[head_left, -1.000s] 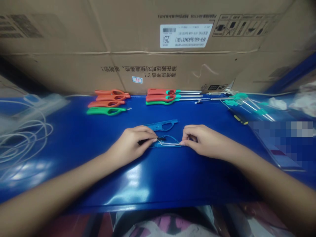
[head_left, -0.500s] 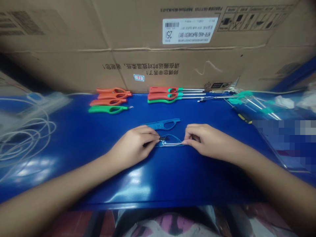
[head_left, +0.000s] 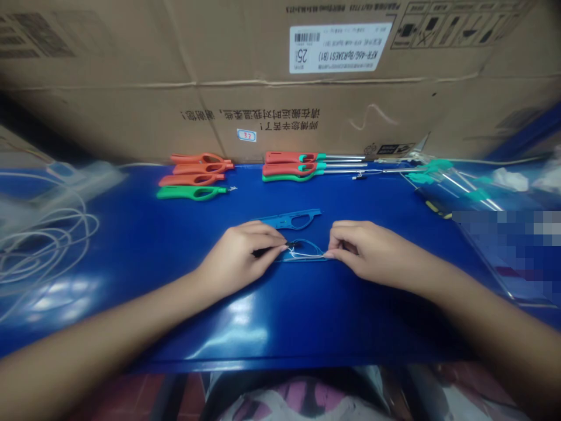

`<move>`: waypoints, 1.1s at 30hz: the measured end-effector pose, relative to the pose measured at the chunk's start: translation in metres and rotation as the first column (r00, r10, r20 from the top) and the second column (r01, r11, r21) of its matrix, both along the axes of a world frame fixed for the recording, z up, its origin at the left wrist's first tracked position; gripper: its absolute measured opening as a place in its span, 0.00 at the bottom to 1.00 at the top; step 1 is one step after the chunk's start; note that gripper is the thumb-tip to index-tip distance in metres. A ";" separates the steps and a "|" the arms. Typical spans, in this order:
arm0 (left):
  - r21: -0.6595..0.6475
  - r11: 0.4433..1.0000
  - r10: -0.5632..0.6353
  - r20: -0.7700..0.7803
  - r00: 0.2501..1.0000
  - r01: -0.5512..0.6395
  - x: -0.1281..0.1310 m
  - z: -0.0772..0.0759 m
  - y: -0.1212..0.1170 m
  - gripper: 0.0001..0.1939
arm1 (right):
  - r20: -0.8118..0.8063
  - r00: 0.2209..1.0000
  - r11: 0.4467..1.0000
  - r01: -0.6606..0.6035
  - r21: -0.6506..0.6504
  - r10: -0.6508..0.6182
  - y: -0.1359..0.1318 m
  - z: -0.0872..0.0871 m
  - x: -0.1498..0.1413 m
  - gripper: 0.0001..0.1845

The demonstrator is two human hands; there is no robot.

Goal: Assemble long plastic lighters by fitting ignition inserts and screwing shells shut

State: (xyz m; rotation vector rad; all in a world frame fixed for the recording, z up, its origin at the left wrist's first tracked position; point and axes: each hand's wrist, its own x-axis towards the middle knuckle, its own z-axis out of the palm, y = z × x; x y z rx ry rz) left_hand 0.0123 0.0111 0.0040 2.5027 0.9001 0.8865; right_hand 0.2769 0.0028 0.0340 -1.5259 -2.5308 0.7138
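A blue plastic lighter shell half point(head_left: 302, 259) lies on the blue table between my hands, partly covered by my left fingers. My left hand point(head_left: 245, 251) pinches a small black part point(head_left: 293, 244) over the shell's handle loop. White wires point(head_left: 307, 255) run from that part along the shell to its right end. There my right hand point(head_left: 357, 248) pinches the wire ends between thumb and forefinger. Just behind, a second blue shell half point(head_left: 291, 220) rests with its inner side up, its left end hidden by my left hand.
Several orange and green lighter handles point(head_left: 193, 193) lie at back left. Red and green lighters with metal tubes point(head_left: 291, 169) lie at back centre. Metal tubes with teal fittings point(head_left: 464, 184) are heaped at right. White cable coils point(head_left: 48, 234) lie left; a cardboard box point(head_left: 144, 105) stands behind.
The view has shifted slightly, so the scene sits a little differently in frame. My left fingers have shifted slightly right along the shell with the black part; my right hand keeps its pinch.
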 end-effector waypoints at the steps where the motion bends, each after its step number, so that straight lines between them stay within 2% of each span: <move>1: 0.009 1.000 -0.019 -0.016 1.000 0.020 -0.001 0.000 0.000 0.07 | 0.004 1.000 1.000 -0.002 0.002 0.002 0.000 0.000 0.000 0.09; 5: 0.077 0.993 -0.082 -0.131 0.988 0.092 -0.006 0.002 0.001 0.08 | 0.018 1.000 1.000 -0.010 0.017 0.010 -0.001 -0.001 0.002 0.09; 10: 0.159 0.978 -0.093 -0.241 0.966 0.133 -0.011 0.004 0.001 0.10 | 0.007 1.000 1.000 -0.018 0.018 0.018 -0.002 -0.002 0.002 0.09; 17: 0.027 0.997 -0.071 -0.156 0.985 0.076 -0.009 0.007 -0.001 0.08 | 0.011 0.999 0.999 -0.031 0.022 0.031 0.000 -0.002 0.006 0.08; 21: 0.001 0.996 -0.093 -0.129 0.987 0.094 -0.008 0.005 -0.001 0.08 | -0.056 0.996 0.997 -0.074 0.024 0.076 0.000 -0.002 0.008 0.07; 25: -0.002 0.991 -0.132 -0.093 0.987 0.132 -0.005 0.000 -0.004 0.08 | -0.218 0.973 0.991 -0.054 0.121 0.080 -0.001 -0.004 0.001 0.05; 27: -0.008 0.988 -0.157 -0.068 0.985 0.157 -0.004 -0.002 -0.004 0.09 | -0.271 0.955 0.985 -0.080 0.155 0.120 -0.002 -0.008 -0.005 0.05; 30: -0.023 0.982 -0.186 -0.023 0.982 0.185 -0.002 -0.005 -0.005 0.08 | -0.295 0.937 0.977 -0.146 0.154 0.186 -0.002 -0.015 -0.012 0.04; 33: -0.036 0.981 -0.192 0.011 0.981 0.193 0.000 -0.007 -0.004 0.08 | -0.273 0.941 0.977 -0.168 0.135 0.200 -0.003 -0.019 -0.015 0.03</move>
